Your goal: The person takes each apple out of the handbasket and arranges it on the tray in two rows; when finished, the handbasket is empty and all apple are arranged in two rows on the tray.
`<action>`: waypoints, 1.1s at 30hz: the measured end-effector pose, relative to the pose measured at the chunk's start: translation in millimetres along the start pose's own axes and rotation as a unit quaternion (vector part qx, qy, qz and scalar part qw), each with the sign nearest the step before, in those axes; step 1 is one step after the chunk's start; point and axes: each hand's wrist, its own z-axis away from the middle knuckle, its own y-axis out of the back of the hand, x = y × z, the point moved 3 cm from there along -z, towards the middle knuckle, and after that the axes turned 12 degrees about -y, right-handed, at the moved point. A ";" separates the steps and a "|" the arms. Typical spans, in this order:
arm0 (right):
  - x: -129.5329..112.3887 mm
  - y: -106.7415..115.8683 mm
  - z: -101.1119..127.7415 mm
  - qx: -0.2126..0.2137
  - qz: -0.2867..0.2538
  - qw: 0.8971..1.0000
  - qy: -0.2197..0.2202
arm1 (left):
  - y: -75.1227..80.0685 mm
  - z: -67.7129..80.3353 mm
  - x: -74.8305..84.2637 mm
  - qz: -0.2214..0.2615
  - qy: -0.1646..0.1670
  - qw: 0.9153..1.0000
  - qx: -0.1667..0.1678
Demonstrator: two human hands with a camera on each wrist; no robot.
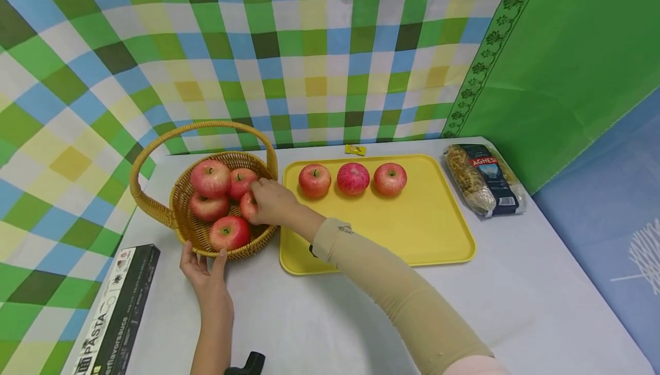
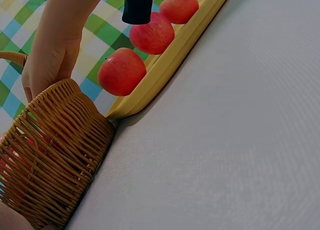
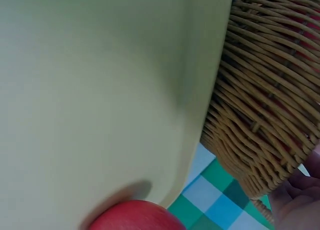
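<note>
My right hand [image 1: 273,200] reaches into a wicker basket [image 1: 180,214] from its right side and grips a red apple [image 1: 248,208]. Several other apples lie around it, one pale red apple [image 1: 210,178] resting on top of another and one redder apple [image 1: 229,233] near the front rim. At the basket's near side, my left hand [image 1: 203,272] holds the rim, thumb and fingers spread apart. In the right wrist view the right hand's fingers [image 3: 300,202] are partly hidden behind the basket wall.
A yellow tray [image 1: 392,232] stands right of the basket, with three apples in a row along its back, the middle one [image 1: 353,178] pinker. A pasta bag [image 1: 484,180] lies right of the tray, a black-and-white pasta box [image 1: 118,312] at left. Behind the tray is a small yellow packet [image 1: 355,150].
</note>
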 end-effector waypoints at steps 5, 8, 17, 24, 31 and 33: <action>-1.4 9.9 4.8 0.008 -0.026 1.000 0.009 | -0.2 1.5 0.3 -0.002 0.003 1.000 0.004; 0.2 20.6 8.9 0.007 -0.053 0.999 0.011 | -0.4 1.8 -0.1 0.000 0.005 1.000 0.003; 19.7 61.9 31.4 0.029 -0.134 0.990 0.013 | -0.4 4.0 -0.1 -0.010 0.006 1.000 0.001; 52.2 94.6 64.5 0.064 -0.182 0.981 0.024 | -2.1 3.7 0.1 -0.009 0.003 1.000 -0.002; 106.3 118.4 102.1 0.105 -0.216 0.970 -0.025 | -1.1 2.0 -0.1 -0.002 -0.001 1.000 0.001; 125.1 123.3 110.3 0.114 -0.223 0.967 -0.054 | -0.4 1.0 0.8 0.002 -0.005 1.000 0.006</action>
